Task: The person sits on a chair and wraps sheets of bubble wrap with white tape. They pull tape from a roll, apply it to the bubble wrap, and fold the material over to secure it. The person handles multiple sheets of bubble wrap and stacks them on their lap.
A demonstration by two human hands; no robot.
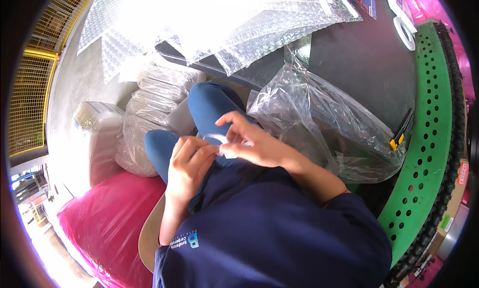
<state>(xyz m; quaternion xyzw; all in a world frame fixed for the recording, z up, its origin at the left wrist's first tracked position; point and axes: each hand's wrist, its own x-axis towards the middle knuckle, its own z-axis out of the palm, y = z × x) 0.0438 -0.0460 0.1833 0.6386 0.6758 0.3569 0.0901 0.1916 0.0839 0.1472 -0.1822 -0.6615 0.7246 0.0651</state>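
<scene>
Above my lap, my left hand (187, 162) is closed, its fingertips pinching a small, thin white strip (216, 137) that curves between the two hands. My right hand (255, 144) meets it from the other side, thumb and bent fingers closed on the same white piece, with the index finger raised. Whether the strip is tape or film I cannot make out. Beyond my right hand lies a large clear plastic bag (292, 96), spread over the dark table edge.
Bubble wrap sheets (244, 36) cover the dark table (357, 63). A yellow-and-black cutter (397, 138) lies beside a green perforated strip (429, 103); a white ring (404, 33) sits farther back. Wrapped clear bundles (142, 113) and a pink plastic-covered bundle (115, 213) stand at left.
</scene>
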